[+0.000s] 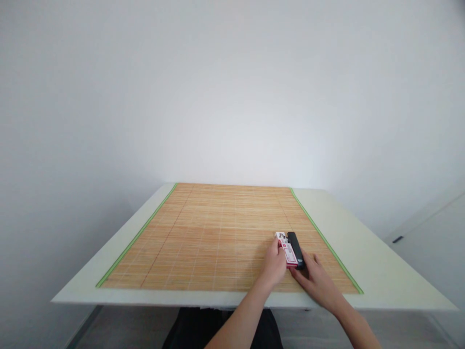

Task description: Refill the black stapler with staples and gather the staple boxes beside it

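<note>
A black stapler (295, 248) lies lengthwise on the bamboo mat (218, 232), right beside a small white and red box (289, 254) with printing on it. My left hand (274, 264) is closed on the left side of the box, its thumb on the top edge. My right hand (317, 278) rests low at the stapler's right side, with fingers apart. Its index fingertip is at the stapler's side and its thumb reaches the near end of the pair. The undersides of both things are hidden.
The mat has green edging (319, 232) and covers the middle of a white table (378, 271). A plain white wall (232, 97) rises behind the table. At the right is a white panel with a dark handle (398, 239). My dark-clothed legs (196, 329) are under the front edge.
</note>
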